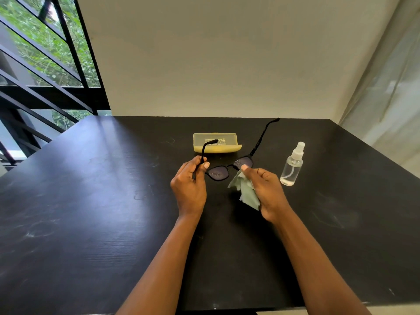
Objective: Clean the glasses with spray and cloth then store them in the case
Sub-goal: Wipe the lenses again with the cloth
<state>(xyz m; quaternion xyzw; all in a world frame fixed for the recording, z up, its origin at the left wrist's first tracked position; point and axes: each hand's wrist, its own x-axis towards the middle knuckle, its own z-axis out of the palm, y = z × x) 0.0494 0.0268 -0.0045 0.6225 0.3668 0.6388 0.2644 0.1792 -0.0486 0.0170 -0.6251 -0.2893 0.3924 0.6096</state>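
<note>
Two hands work above the black table (91,212): left hand (189,186) grips the droplet-speckled glasses (229,170), right hand (267,189) pinches the green cloth (246,193) against the right lens.

A broad black table (91,223) with a matte, wood-grained top fills the lower view, its far edge running along a pale wall. Pale smudges and faint ring marks show on its surface, and light from the left lays a soft sheen across the left half. Toward the far edge lies a yellow translucent plastic glasses case (217,143), oblong, closed, with dark print on its upper face. Well to the right of it stands a small clear plastic spray bottle (291,165) with a white nozzle, upright on the tabletop, a thin tube visible inside. Bare dark tabletop separates case and bottle.
</note>
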